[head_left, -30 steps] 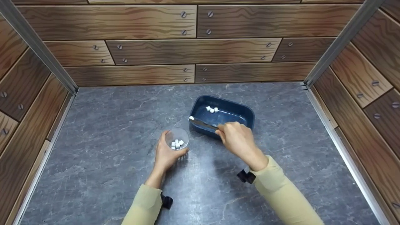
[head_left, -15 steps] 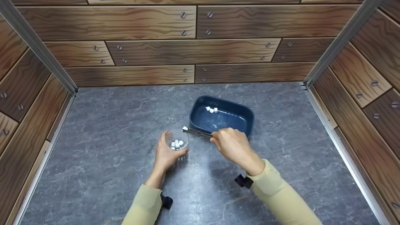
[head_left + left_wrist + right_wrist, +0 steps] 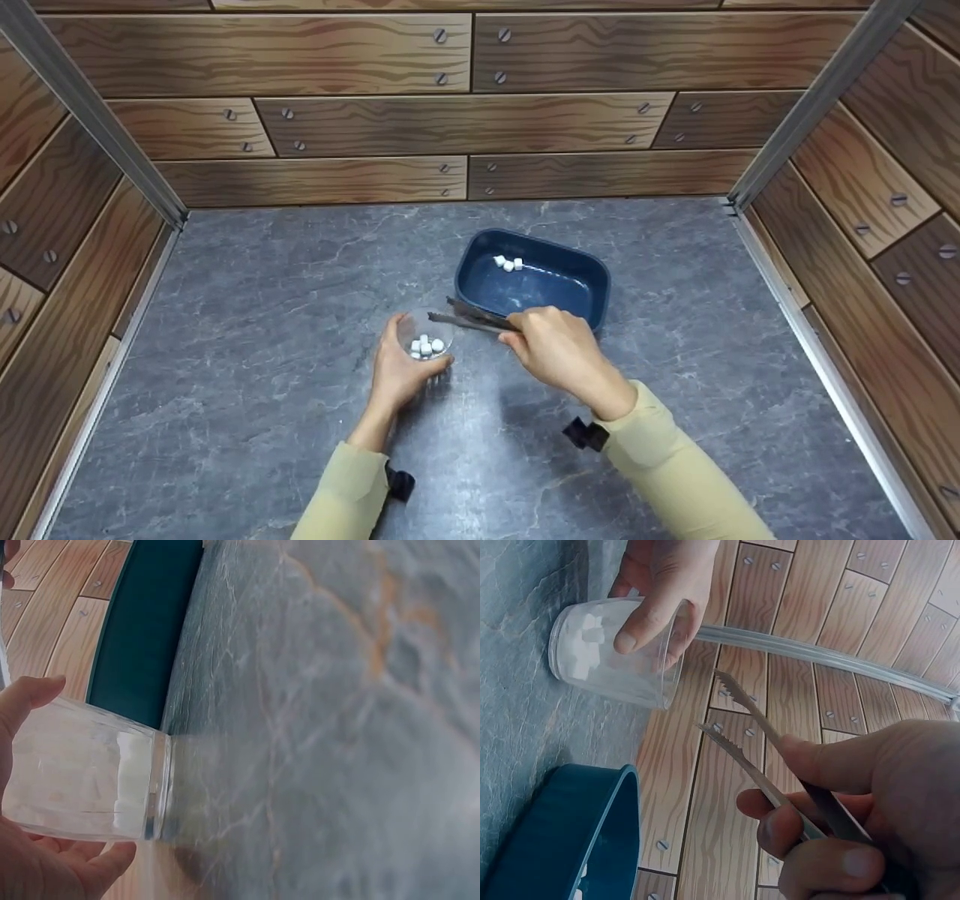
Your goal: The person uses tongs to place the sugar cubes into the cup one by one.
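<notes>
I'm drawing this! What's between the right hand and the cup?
Tongs, tips apart, pointing from the right hand toward the cup. The right wrist and head views show them.

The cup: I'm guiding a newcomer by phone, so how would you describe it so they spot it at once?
On the grey table, find the dark blue bin. To the bin's left and nearer the person, the left hand holds the cup. White cubes lie in both, but only the cup is round and see-through; the bin is oblong and opaque.

Cup left of bin, cubes in both
</notes>
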A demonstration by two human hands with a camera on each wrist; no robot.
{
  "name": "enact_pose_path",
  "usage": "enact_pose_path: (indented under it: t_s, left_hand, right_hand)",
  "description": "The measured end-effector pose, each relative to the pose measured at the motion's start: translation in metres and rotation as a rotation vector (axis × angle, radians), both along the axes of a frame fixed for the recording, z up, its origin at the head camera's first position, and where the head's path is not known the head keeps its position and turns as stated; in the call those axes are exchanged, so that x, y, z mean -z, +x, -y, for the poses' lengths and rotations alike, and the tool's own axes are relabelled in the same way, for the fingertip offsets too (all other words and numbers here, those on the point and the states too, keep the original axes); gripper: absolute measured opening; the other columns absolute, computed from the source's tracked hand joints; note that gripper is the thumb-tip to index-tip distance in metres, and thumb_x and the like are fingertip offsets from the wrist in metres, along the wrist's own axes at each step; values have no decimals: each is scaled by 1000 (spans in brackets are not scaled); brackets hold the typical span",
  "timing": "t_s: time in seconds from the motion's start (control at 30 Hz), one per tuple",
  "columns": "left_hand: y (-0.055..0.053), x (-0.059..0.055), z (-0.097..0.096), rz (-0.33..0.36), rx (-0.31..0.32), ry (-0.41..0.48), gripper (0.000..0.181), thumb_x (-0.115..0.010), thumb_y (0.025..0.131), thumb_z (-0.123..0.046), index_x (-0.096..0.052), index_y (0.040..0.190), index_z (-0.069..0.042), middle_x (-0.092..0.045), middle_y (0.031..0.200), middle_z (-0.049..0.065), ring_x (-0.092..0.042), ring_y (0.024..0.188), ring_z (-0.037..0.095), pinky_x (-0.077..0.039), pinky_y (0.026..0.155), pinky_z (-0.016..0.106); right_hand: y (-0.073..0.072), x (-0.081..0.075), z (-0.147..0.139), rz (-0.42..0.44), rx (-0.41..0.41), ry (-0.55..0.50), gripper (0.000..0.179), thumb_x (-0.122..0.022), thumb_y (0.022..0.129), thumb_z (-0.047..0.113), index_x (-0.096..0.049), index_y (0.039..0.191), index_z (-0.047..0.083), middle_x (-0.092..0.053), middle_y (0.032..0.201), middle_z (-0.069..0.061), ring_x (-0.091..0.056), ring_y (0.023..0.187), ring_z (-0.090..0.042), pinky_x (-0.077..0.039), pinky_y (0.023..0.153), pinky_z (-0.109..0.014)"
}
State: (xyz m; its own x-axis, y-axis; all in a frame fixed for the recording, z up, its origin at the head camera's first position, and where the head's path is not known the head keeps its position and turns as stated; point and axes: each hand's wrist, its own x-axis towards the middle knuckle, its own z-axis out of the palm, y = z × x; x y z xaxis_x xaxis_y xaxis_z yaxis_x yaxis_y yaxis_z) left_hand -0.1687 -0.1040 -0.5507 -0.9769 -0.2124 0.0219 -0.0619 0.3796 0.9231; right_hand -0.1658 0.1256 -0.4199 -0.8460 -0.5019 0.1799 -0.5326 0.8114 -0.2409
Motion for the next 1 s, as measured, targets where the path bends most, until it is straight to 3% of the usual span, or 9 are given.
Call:
enact_pose_path:
  t_s: [0.2,0.3,0.43,0.57,0.73,1.0]
  left_hand:
    - [2,-1,4,9,51,33,108,-95,62,-27,-33,146,1,-43,145,22,-41,133,37,-33,109,48]
    - [3,-3,8,30,102,34,109,-93,65,-29,-30,148,-1,-39,148,22,-37,135,39,-31,110,51]
    - [3,-4,14,45,157,-4,108,-93,66,-31,-30,149,-3,-39,148,22,-36,135,39,-30,110,53]
    - [2,-5,19,49,191,-22,108,-93,66,-30,-30,149,-2,-39,148,22,-36,135,40,-30,109,54]
    - [1,-6,23,80,206,-21,109,-93,65,-32,-30,151,-6,-40,146,22,-39,133,39,-33,107,55]
    - [-3,-8,27,29,195,-20,103,-96,58,-29,-43,144,-9,-53,134,18,-52,118,35,-42,99,50]
  right_hand:
    - [-4,-2,-6,16,41,-4,27,-67,95,27,-73,106,4,-70,85,-9,-63,63,-20,-52,54,-37]
    - [-7,-2,-10,36,60,-11,24,-66,96,27,-74,102,5,-68,80,-6,-59,59,-17,-50,52,-35]
    - [-12,-2,-17,67,92,-12,21,-65,96,28,-70,85,10,-56,65,1,-49,51,-14,-43,48,-32]
    - [-18,-1,-23,74,126,-11,21,-66,95,27,-71,88,8,-57,66,-1,-49,51,-15,-43,47,-33]
    - [-23,1,-28,109,164,-6,22,-66,96,28,-73,94,7,-58,64,-2,-50,49,-16,-42,46,-34]
    - [-32,4,-34,143,205,3,23,-65,96,28,-69,82,9,-52,60,0,-48,50,-16,-38,46,-33]
